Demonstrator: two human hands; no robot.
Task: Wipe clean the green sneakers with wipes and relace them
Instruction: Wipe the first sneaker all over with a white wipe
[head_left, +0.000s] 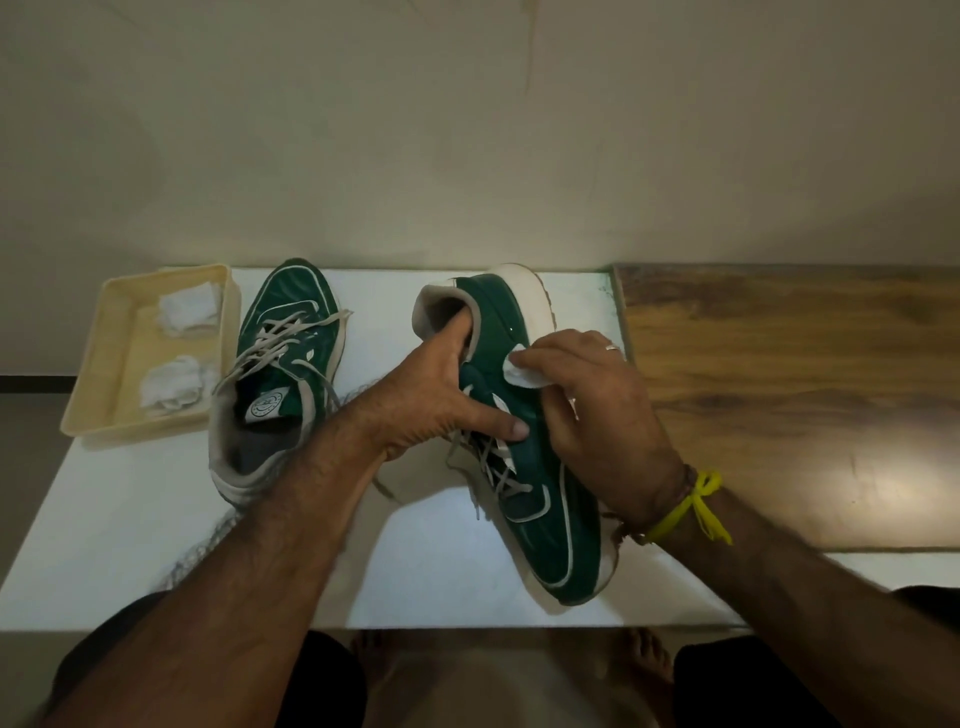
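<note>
The left hand (441, 384) grips a green sneaker (540, 467) by its collar (fingers inside). The right hand (597, 400) presses a white wipe (522, 371), pinched under its fingers, against the sneaker's side.

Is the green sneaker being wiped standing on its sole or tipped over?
Tipped on its side: the green sneaker with the white sole shows its sole edge facing right, while the left hand steadies it.
</note>
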